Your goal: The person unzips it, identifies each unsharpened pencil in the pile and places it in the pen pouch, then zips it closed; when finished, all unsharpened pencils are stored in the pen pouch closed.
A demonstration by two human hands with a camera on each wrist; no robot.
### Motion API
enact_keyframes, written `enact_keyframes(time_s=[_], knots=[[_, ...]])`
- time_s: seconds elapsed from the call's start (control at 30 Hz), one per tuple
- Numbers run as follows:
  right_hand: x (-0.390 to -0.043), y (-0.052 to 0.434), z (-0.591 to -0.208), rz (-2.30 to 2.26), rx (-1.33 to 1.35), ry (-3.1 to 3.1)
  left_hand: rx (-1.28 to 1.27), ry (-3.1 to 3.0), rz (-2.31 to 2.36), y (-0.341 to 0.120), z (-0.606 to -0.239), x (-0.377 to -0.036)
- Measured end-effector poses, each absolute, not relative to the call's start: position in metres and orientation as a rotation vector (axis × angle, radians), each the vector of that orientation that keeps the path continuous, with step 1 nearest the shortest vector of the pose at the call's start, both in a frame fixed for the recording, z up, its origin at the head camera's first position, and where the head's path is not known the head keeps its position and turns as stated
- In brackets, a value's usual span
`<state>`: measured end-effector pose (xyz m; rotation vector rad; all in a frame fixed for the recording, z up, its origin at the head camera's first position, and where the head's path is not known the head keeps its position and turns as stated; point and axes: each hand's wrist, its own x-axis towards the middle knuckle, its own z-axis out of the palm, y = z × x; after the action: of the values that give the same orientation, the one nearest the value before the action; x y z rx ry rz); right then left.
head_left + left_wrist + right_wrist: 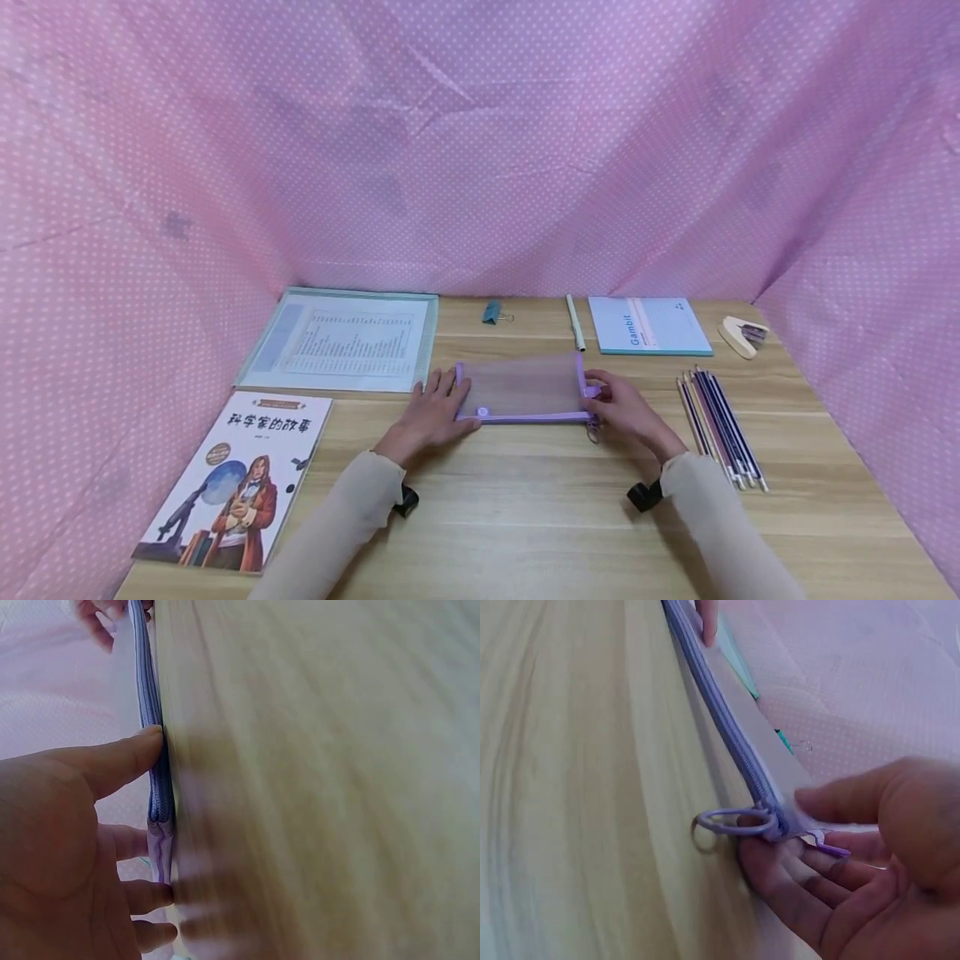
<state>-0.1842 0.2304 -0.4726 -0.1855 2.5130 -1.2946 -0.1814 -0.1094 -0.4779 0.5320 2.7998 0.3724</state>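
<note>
A translucent zip pouch [525,387] with purple edging lies flat in the middle of the table, its zipper [724,724] along the near side. My left hand [437,410] rests on its left end, the fingers nearly straight; in the left wrist view the thumb [124,761] touches the zipper edge. With thumb and fingers, my right hand [626,408] pinches the pouch's right end, close to the zipper corner. A purple ring pull [735,823] hangs at that corner. The pouch appears thin; whether anything lies inside cannot be seen.
Several pencils [722,429] lie right of my right hand. Farther back are a stapler [742,336], a blue notebook [648,326], a pale green pen [575,322] and a binder clip [492,312]. On the left lie a document folder [341,340] and an illustrated book [240,483].
</note>
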Motion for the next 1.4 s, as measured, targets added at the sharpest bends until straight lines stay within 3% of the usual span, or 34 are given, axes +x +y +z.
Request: enact_keyframes(time_s=[0.27, 0.43, 0.6, 0.87, 1.13, 1.4], knots=[[-0.190, 0.233, -0.485, -1.339, -0.118, 2.492, 0.540, 2.915, 0.393, -0.102, -0.466, -0.167], [-0.191, 0.236, -0.486, -1.334, -0.100, 2.506, 0.789, 2.921, 0.586, -0.055, -0.451, -0.136], [-0.193, 0.237, -0.486, -1.360, -0.070, 2.494, 0.883, 2.581, 0.849, 0.001, -0.464, -0.118], [-0.193, 0.236, -0.490, -1.368, -0.102, 2.519, 0.815, 2.559, 0.935, 0.052, -0.484, -0.128], [-0.194, 0.236, -0.490, -1.402, -0.136, 2.492, 0.672, 2.642, 0.859, 0.072, -0.485, -0.133], [-0.193, 0.238, -0.490, -1.423, -0.105, 2.446, 0.315, 2.504, 1.394, 0.069, -0.485, -0.140]])
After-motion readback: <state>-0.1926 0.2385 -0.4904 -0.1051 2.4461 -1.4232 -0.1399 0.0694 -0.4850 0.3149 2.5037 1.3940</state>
